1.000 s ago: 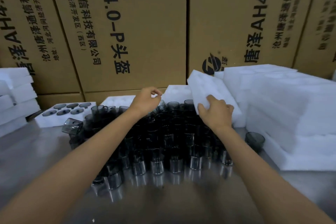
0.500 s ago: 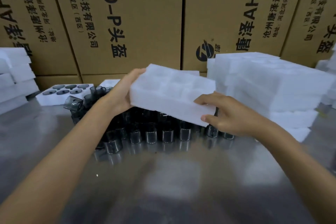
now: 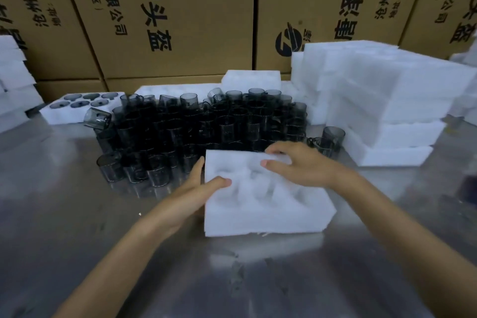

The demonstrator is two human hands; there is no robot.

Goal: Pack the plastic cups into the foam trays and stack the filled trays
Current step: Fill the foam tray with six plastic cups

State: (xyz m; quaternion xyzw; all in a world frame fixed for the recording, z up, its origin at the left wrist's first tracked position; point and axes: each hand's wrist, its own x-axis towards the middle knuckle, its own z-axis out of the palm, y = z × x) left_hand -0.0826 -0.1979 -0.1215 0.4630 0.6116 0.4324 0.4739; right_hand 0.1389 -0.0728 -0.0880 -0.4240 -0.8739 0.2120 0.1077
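Nearest the camera, an empty white foam tray (image 3: 265, 199) sits on the metal table (image 3: 77, 227), its moulded pockets facing up. The left hand (image 3: 192, 196) grips the tray's left edge, thumb curled over the top and fingers running along the side. The right hand (image 3: 296, 165) grips the far right corner, thumb lying across the top surface and fingers curled over the back edge. Just behind the tray stands a dense crowd of smoky grey plastic cups (image 3: 206, 126), most upright, and one tipped cup (image 3: 97, 117) on its side at the left end. Two more cups (image 3: 329, 138) stand apart at the right, close to a tall stack of empty foam trays (image 3: 382, 100). At the back left lies a filled tray (image 3: 80, 107) with six cups seated in its pockets, and beside it a further pile of foam (image 3: 13, 80) at the left edge. Behind everything rise brown cardboard cartons (image 3: 180, 8) printed in black: "-P头盔", "有限公司" and "(西区)" can be read, and a round striped logo (image 3: 288, 42) marks the carton to the right.
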